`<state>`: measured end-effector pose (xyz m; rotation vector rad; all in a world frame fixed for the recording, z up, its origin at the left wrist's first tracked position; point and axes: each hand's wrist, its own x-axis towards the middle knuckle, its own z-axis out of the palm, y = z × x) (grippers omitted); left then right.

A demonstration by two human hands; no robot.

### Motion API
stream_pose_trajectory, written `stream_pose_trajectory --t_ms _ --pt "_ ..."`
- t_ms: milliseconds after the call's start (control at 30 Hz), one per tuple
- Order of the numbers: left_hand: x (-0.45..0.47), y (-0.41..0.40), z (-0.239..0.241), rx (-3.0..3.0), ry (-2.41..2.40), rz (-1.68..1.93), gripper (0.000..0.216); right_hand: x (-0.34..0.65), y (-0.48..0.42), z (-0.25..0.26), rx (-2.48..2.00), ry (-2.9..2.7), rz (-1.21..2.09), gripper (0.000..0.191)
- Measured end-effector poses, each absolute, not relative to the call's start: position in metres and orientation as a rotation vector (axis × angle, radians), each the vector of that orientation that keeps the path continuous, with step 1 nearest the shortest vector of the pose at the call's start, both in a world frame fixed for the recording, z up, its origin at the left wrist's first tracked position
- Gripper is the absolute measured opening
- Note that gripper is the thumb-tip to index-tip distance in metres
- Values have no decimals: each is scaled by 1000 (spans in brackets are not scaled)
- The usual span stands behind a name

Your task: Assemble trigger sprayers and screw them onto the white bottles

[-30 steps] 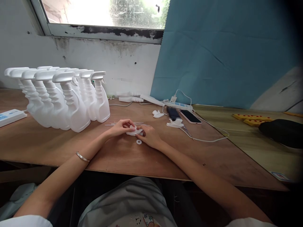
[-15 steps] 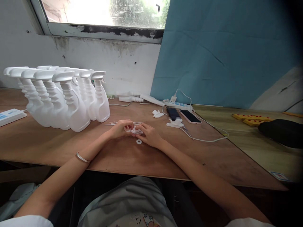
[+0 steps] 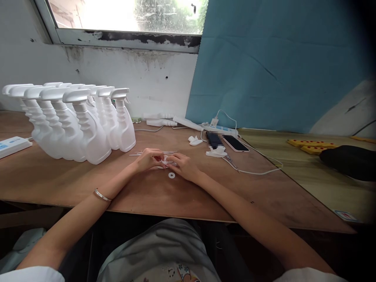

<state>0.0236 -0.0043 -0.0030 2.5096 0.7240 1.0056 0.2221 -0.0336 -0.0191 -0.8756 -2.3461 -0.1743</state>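
Both hands meet low over the brown table (image 3: 188, 196), fingers bent round a small white plastic part (image 3: 165, 159). My left hand (image 3: 149, 159), with a silver bracelet at its wrist, pinches the part from the left. From the other side my right hand (image 3: 184, 167) closes its fingers on it; the fingers cover much of its shape. A flat white ring (image 3: 172, 175) lies on the table just below the fingertips. Behind the hands lie several thin white tubes (image 3: 135, 154).
Several white spray bottles (image 3: 96, 137) stand upright in rows at the left. White plastic pieces (image 3: 195, 140) lie right of the hands, near a phone (image 3: 235, 143), a screwdriver (image 3: 232, 163), a looping white cable (image 3: 261, 173) and a power strip (image 3: 223, 130). Another power strip (image 3: 14, 145) lies far left.
The fingers have shifted slightly around the white part, which shows at a different angle. The hands stay in nearly the same place, and the view has moved a little.
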Motion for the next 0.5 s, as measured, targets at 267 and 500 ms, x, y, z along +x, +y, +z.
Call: stream_pose_trajectory --t_ms 267,500 --pt "23 0 -3 2505 750 938 36 218 -32 -14 -888 -2393 -191 16" --pt "20 -4 1 2596 738 881 34 220 -30 -24 -769 -2295 -91 13"
